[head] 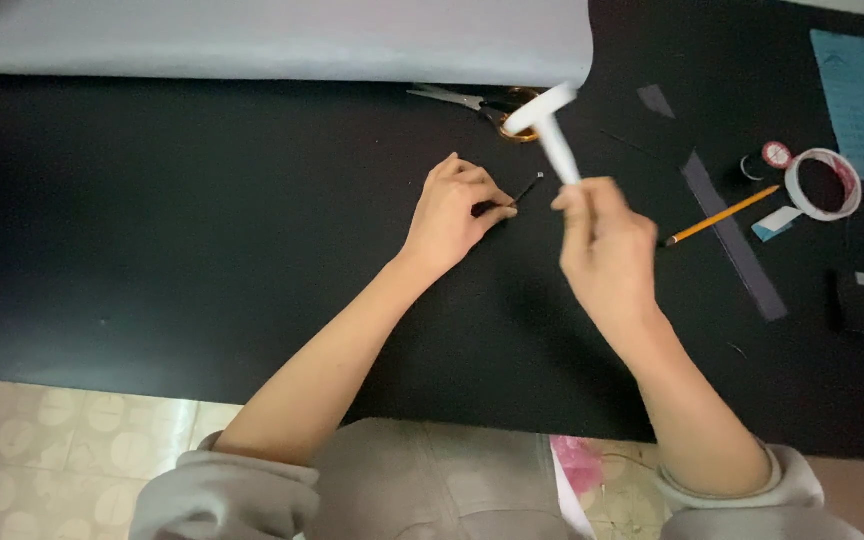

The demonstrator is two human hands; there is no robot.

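Here, a person leans over a black sheet [152, 250] covering the table. The left hand [452, 215] rests curled on the sheet, fingertips pinching a thin dark stick [526, 188] flat, seemingly to steady it. The right hand [607, 245], closed, lifts a white T-shaped tool [549, 125] (blurred) above, just right of the stick. Scissors [477, 102] lie beyond; a pencil [722, 215] lies right.

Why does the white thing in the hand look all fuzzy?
In the head view, the white T-shaped tool in the right hand is smeared by motion blur, and that hand is soft too; the left hand, pencil and tape roll look sharper; the light is dim and even, so the black sheet shows little detail.
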